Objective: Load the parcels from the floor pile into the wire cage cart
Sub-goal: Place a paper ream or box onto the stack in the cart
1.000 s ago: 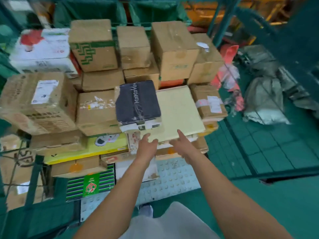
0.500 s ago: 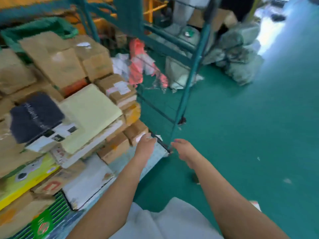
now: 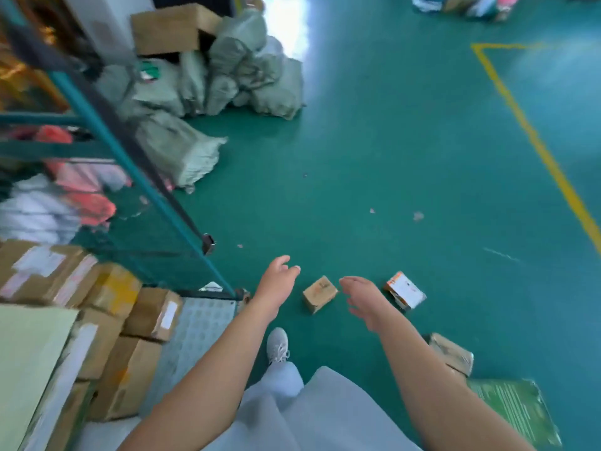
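A small brown cardboard parcel [image 3: 320,292] lies on the green floor between my two hands. My left hand [image 3: 278,281] hangs open above the floor to its left, and my right hand [image 3: 362,296] is open to its right; neither touches it. A white and orange box [image 3: 405,290] lies further right. A taped brown parcel [image 3: 452,353] and a green flat packet [image 3: 514,410] lie at the lower right. The wire cage cart [image 3: 136,177] stands at the left, its floor plate [image 3: 198,323] stacked with cardboard boxes [image 3: 153,312] and a pale yellow flat parcel [image 3: 29,359].
Grey-green sacks [image 3: 227,76] and a brown box [image 3: 169,27] are heaped behind the cart. A yellow floor line [image 3: 533,141] runs along the right. My shoe [image 3: 277,345] stands just below the small parcel. More parcels [image 3: 461,3] lie at the far top right.
My view has swung right from the loaded cart to the floor. Both hands have left the stacked parcels and now hover open on either side of a small brown parcel on the floor.
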A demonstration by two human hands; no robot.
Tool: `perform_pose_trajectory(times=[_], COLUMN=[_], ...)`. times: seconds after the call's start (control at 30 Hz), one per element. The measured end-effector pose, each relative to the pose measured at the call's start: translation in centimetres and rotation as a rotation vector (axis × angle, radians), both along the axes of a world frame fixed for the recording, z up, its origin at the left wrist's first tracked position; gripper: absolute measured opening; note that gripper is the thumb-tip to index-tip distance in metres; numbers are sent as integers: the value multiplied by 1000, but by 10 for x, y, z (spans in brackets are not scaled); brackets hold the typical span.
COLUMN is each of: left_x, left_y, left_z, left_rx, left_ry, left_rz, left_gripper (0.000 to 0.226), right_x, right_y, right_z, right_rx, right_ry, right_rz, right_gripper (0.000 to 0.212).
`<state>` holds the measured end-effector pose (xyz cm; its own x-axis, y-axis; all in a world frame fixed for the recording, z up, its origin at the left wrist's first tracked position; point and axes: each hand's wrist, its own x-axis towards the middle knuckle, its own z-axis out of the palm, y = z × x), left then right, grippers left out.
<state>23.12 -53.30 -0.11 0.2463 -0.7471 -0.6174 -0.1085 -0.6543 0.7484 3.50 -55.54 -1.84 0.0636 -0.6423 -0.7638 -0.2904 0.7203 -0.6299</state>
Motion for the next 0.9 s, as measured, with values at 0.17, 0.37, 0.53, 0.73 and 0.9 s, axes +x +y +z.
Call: perform_pose_trajectory(times=[0.17, 0.37, 0.53, 0.73, 0.9], left_x=[-45, -77, -122, -208, -280], left_y=[-48, -122, -174, -179, -163], left_z=[-18, -32, -44, -53, -63], left_rx=[40, 59, 102, 142, 179], left_ry=[8, 25, 25, 75, 26], left_rz=[-214, -420, -658, -958, -1146], left_gripper=[51, 51, 52, 53, 52], right_x=[-46, -68, -84, -131, -180], right_y=[-11, -43, -56, -24, 13], right_z=[-12, -16, -14, -15, -31], right_rx=[66, 125, 162, 227, 266], right_ry=[46, 86, 105, 138, 100], right_rz=[-222, -423, -603, -853, -1017], right_gripper=[34, 33, 26, 29, 27])
